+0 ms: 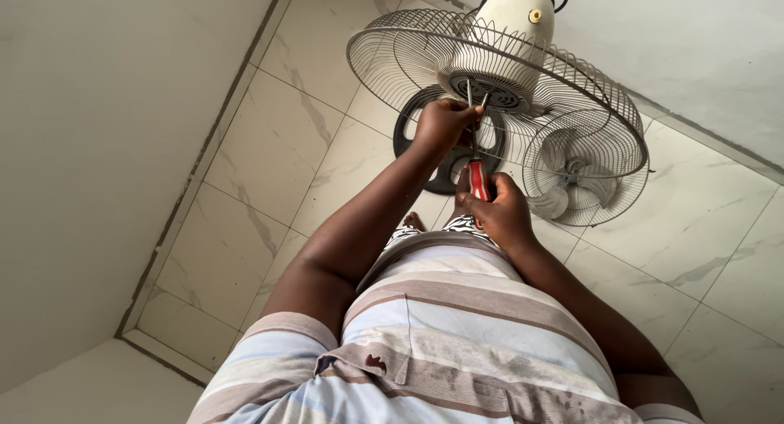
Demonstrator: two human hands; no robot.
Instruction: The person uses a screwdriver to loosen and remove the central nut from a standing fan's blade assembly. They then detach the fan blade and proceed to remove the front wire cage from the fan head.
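The left hand (445, 120) is up at the hub of the rear fan guard (425, 53), fingers curled tight around the top of a thin metal shaft right where it meets the dark motor face (498, 93). The right hand (500, 213) sits lower and closer to the body, wrapped firmly round the red handle of a screwdriver (478, 181), so the tool runs straight up from one fist to the other and its tip is at the centre of the guard. By the look of it the work is part-way along: the front grille (584, 167) is already off and leans against the rear guard on the right, and no blades show on the hub, though the wires hide a good deal; the rear guard itself is still on the cream motor housing (516, 12), and whatever fastens it at the centre is what the tool is on now. Below the guard the round black fan base (418, 126) rests on the pale marble-pattern floor tiles (269, 146). Room to move is fair on the left, where bare tiles run to the white wall (106, 130); on the right the grille crowds the elbow, and the far wall (702, 57) stands just behind the housing. The person's striped shirt (441, 326) fills the near view.
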